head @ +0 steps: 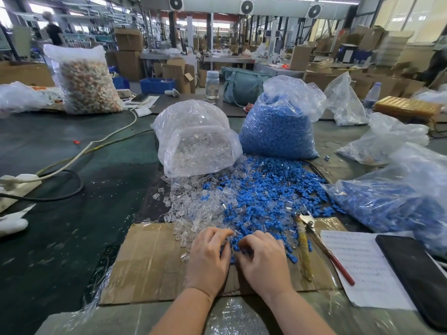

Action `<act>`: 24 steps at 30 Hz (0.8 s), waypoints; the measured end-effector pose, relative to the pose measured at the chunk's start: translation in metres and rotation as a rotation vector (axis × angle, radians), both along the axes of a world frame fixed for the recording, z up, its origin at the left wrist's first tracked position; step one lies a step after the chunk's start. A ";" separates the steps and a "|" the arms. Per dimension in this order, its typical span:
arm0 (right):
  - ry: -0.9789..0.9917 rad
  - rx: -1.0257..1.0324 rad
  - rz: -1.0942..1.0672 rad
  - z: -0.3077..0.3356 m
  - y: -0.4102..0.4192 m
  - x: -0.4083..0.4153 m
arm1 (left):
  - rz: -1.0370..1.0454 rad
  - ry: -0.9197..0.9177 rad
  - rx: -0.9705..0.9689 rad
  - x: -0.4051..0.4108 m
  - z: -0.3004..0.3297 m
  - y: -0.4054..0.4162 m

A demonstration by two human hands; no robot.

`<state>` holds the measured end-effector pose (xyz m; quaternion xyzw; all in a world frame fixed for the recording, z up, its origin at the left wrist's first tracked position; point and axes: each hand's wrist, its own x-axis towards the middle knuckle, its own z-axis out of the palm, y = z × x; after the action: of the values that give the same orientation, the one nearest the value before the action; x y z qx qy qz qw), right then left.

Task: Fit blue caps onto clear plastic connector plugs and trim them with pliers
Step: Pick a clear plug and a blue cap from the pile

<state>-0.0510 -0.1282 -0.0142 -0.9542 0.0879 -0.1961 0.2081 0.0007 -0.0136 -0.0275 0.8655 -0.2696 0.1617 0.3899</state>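
Left hand [210,256]: nearest the camera, knuckles up at the near edge of the loose pile; its fingers [219,234] curl down into the pieces. Whether they pinch a piece I cannot tell.
Right hand [262,259]: just beside the left, fingers bent into the blue caps [261,201], thumbs close together, probably to pair a cap with a plug; what it holds is hidden.
Clear plugs [186,204]: spilled on the pile's left side, mixed with caps at the middle, within reach of both hands.
Cardboard sheet [147,259]: under the pile and hands, likely a work mat that keeps small parts together.
Pliers [314,240]: lying untouched just right of the hands, jaws toward the pile, ready for trimming.
Bags: the clear-plug bag [198,139] and blue-cap bag [278,126] stand behind the pile, mouths open, feeding it.
Desk [60,238]: dark green, worn; a power strip [17,187] at left, a printed sheet [362,267] and dark phone [416,274] at right.
Room: a factory hall with cartons, blue crates and wall fans.
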 end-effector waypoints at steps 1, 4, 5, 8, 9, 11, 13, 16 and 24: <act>0.038 -0.037 0.000 -0.002 0.000 0.001 | -0.004 0.005 -0.009 0.000 0.000 0.000; 0.064 -0.099 -0.017 -0.004 0.001 0.003 | -0.014 0.013 -0.039 0.000 0.001 0.000; 0.055 -0.108 -0.021 -0.003 0.001 0.004 | -0.017 0.013 -0.042 0.000 0.002 0.000; 0.071 -0.142 -0.029 -0.004 0.000 0.006 | -0.024 0.025 -0.040 0.000 0.002 0.000; 0.073 -0.150 -0.033 -0.004 -0.001 0.007 | -0.026 0.032 -0.040 0.000 0.002 0.001; 0.070 -0.157 -0.045 -0.004 -0.001 0.008 | -0.027 0.044 -0.037 0.001 0.001 0.001; 0.076 -0.157 -0.058 -0.004 -0.001 0.009 | -0.023 0.059 -0.032 0.001 0.000 0.001; 0.064 -0.129 -0.065 -0.005 -0.002 0.010 | -0.015 0.093 -0.045 0.001 -0.001 0.000; -0.038 0.000 -0.080 -0.004 0.001 0.011 | 0.052 0.108 -0.065 0.000 -0.002 -0.001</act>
<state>-0.0404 -0.1274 -0.0179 -0.9460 0.1220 -0.2225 0.2015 0.0002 -0.0149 -0.0294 0.8666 -0.2200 0.1335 0.4275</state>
